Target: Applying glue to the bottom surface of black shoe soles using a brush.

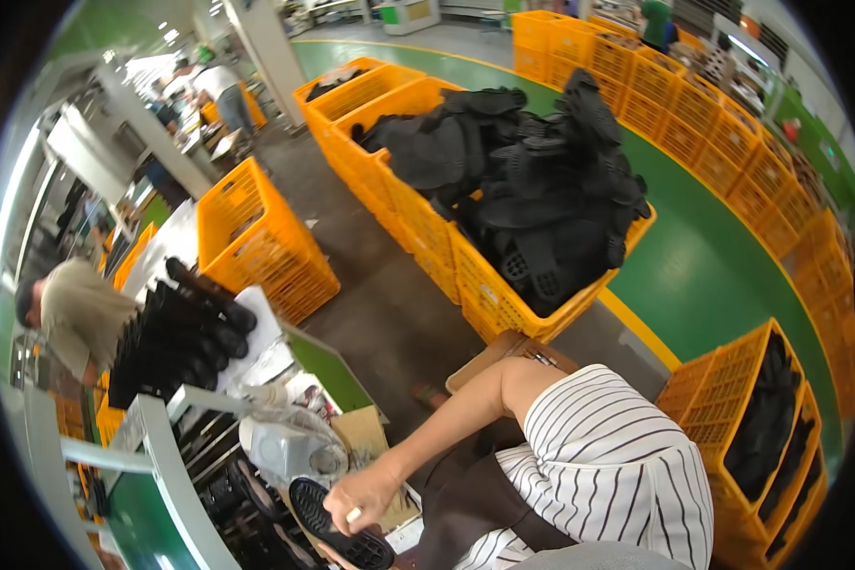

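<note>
A black shoe sole (pixel 312 502) with a ridged pattern lies tilted at the lower middle, above the bench edge. My right hand (pixel 369 496) is closed over it, and a small pale stub (pixel 353 515) sticks out of the fist. What the stub belongs to is hidden. Just at the sole's lower edge, a bit of my left hand (pixel 332 557) shows, gripping the sole from below; most of it is out of sight. Beside the sole stands a cloudy clear plastic container (pixel 299 446) on the cluttered bench.
A large orange crate (pixel 503 309) heaped with black soles (pixel 541 190) stands ahead. Another orange crate (pixel 266 252) is to its left. More crates (pixel 731 418) hold black pieces at right. Black shoes (pixel 185 328) crowd the bench at left, near a person (pixel 85 309). A grey metal frame (pixel 161 475) rises nearby.
</note>
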`<state>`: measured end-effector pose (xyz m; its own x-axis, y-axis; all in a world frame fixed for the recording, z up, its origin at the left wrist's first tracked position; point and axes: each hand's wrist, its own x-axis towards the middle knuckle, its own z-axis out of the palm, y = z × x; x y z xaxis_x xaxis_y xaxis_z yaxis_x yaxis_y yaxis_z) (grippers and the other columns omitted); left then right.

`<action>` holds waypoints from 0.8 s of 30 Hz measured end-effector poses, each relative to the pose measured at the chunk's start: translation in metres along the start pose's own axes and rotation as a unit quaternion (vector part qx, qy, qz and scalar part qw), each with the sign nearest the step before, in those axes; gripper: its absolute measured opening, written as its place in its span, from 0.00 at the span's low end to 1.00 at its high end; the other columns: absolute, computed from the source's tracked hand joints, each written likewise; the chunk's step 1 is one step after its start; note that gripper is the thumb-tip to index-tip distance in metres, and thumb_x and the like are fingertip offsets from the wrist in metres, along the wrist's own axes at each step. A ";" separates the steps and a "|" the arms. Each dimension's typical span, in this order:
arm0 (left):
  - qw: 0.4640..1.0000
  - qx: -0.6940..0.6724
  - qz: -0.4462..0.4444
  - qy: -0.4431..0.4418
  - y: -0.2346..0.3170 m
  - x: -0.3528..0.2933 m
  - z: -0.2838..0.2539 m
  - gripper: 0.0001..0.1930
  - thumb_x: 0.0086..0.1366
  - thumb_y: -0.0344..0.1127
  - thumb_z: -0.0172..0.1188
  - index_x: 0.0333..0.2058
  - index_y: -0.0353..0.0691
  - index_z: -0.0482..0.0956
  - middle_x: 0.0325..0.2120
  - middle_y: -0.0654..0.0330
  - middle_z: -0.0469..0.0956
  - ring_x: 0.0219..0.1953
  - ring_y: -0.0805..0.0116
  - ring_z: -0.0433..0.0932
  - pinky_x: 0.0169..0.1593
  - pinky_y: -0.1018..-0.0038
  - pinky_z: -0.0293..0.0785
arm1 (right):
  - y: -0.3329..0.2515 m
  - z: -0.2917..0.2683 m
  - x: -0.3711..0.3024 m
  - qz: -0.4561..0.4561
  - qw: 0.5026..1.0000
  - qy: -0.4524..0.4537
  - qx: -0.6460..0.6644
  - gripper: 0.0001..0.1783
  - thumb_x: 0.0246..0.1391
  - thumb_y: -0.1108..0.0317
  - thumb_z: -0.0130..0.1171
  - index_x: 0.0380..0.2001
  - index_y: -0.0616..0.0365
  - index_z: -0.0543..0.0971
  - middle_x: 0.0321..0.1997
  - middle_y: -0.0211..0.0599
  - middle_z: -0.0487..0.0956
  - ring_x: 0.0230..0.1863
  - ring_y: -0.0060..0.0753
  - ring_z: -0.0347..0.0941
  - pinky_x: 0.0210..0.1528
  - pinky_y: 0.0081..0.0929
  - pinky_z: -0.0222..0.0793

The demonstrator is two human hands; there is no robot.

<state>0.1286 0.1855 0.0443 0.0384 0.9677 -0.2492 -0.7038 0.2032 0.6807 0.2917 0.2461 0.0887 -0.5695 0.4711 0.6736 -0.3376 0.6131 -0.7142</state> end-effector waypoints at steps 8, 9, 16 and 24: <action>0.998 0.037 -0.032 -0.042 -0.024 0.027 0.036 0.39 0.64 0.67 0.34 0.43 0.29 0.68 0.22 0.47 0.73 0.15 0.62 0.69 0.18 0.74 0.66 | -0.016 -0.014 -0.003 0.052 0.997 0.053 0.022 0.03 0.45 0.74 0.61 0.25 0.59 0.82 0.27 0.37 0.81 0.30 0.34 0.76 0.33 0.28 0.69; 0.998 0.036 -0.028 -0.037 -0.021 0.021 0.032 0.39 0.64 0.67 0.34 0.43 0.29 0.68 0.22 0.47 0.73 0.15 0.62 0.69 0.18 0.74 0.66 | -0.012 -0.010 -0.003 0.042 0.997 0.057 -0.023 0.03 0.45 0.73 0.61 0.25 0.59 0.82 0.27 0.37 0.81 0.31 0.34 0.76 0.34 0.28 0.70; 0.993 0.053 -0.070 -0.076 -0.047 0.045 0.060 0.39 0.64 0.67 0.34 0.43 0.29 0.68 0.22 0.47 0.73 0.15 0.62 0.69 0.18 0.74 0.66 | -0.011 -0.026 -0.009 0.133 0.983 0.095 0.087 0.04 0.41 0.72 0.60 0.23 0.59 0.82 0.23 0.37 0.80 0.27 0.35 0.76 0.31 0.30 0.70; 0.985 0.075 -0.106 -0.111 -0.068 0.053 0.084 0.39 0.64 0.68 0.35 0.44 0.29 0.68 0.22 0.47 0.73 0.15 0.62 0.69 0.18 0.74 0.66 | -0.010 -0.033 -0.016 0.055 0.993 0.100 0.000 0.06 0.43 0.72 0.59 0.26 0.60 0.82 0.27 0.37 0.81 0.29 0.33 0.77 0.32 0.27 0.71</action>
<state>0.2380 0.2360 0.0429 0.3393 0.9068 -0.2502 -0.5506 0.4071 0.7288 0.3294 0.2534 0.0911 -0.4419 0.6516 0.6165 -0.2823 0.5514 -0.7851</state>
